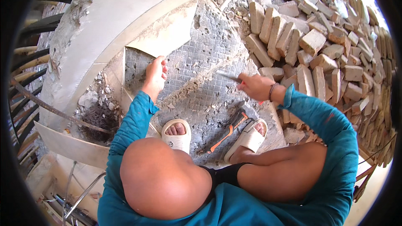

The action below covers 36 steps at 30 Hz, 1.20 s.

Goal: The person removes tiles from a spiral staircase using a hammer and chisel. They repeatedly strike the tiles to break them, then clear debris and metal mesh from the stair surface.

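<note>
just beyond our left hand (pixel 155 73), its fingers curled in to pinch the broken corner, lies the cream tile (pixel 167 29). our right hand (pixel 257 87) has its fingers wrapped round a flat metal tool (pixel 227 76), apart from the tile. we judge the step in hand to be loosening this piece; the next move seems to call for a steady corner and the tool brought to its edge. the tile's underside and most of the tool's grip are hidden from us.
</note>
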Tool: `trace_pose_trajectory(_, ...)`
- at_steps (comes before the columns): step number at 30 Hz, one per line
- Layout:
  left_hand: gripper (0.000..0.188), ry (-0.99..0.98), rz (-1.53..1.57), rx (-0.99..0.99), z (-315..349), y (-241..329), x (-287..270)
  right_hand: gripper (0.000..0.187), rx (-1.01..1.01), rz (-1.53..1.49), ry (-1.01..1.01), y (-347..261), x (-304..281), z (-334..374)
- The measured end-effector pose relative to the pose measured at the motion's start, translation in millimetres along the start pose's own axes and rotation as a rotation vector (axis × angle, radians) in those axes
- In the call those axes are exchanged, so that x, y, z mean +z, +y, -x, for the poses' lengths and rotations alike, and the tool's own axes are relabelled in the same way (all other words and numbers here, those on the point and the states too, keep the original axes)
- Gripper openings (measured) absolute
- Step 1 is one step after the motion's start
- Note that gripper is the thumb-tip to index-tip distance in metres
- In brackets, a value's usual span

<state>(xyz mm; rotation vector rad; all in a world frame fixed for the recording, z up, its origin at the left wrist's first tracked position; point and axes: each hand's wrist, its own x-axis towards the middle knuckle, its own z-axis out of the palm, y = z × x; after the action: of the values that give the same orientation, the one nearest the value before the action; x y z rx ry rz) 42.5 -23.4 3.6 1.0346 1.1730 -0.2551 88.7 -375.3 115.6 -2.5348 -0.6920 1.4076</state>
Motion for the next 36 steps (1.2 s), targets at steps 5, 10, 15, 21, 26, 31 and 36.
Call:
trace_pose_trajectory(5,0.024,-0.087,-0.095,-0.005,-11.5,9.5,-18.6,0.036,0.046,0.068,0.092,28.2,-8.8,0.5)
trace_pose_trajectory(10,0.025,-0.159,-0.204,-0.042,-16.3,21.1,-29.4,0.034,0.024,-0.034,0.156,52.7,0.6,7.8)
trace_pose_trajectory(15,0.027,-0.261,-0.202,-0.129,-12.6,33.6,-30.3,0.032,0.026,-0.013,0.08,60.3,8.2,14.6)
trace_pose_trajectory(21,0.021,-0.234,-0.164,-0.104,-8.4,29.4,-28.8,0.038,0.02,-0.001,0.045,70.4,13.7,15.8)
trace_pose_trajectory(26,0.015,-0.219,-0.126,-0.201,-6.7,35.9,-23.7,0.033,0.012,0.011,0.093,71.2,14.6,13.7)
trace_pose_trajectory(31,0.015,-0.253,-0.182,-0.169,-7.3,37.0,-24.0,0.044,0.064,-0.038,-0.059,70.8,2.7,15.3)
trace_pose_trajectory(36,0.025,-0.261,-0.259,-0.132,-2.6,36.7,-28.8,0.042,-0.016,-0.02,-0.073,69.9,-1.2,16.0)
